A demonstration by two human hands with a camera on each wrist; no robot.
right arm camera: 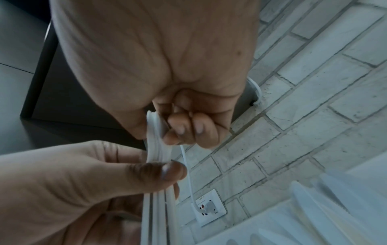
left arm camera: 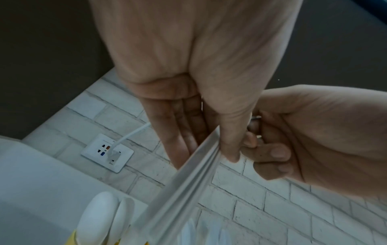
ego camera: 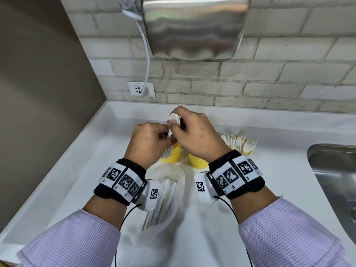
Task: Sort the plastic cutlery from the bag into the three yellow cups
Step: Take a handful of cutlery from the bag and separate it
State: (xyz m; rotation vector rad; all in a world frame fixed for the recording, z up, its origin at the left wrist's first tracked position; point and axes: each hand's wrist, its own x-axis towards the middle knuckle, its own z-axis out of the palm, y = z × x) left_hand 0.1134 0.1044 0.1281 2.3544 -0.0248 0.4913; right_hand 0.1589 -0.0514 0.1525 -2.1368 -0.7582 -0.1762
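Head view: both hands, left hand (ego camera: 152, 139) and right hand (ego camera: 194, 135), pinch stacked spoons (ego camera: 175, 120) above white counter (ego camera: 92, 151); brick wall (ego camera: 269, 83) and socket (ego camera: 141, 89) beyond fingertips

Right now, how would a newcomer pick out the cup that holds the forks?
Start at the steel sink on the right of the white counter. The yellow cup nearest its rim, beyond the right hand, is it. Only this cup bristles with white fork tines.
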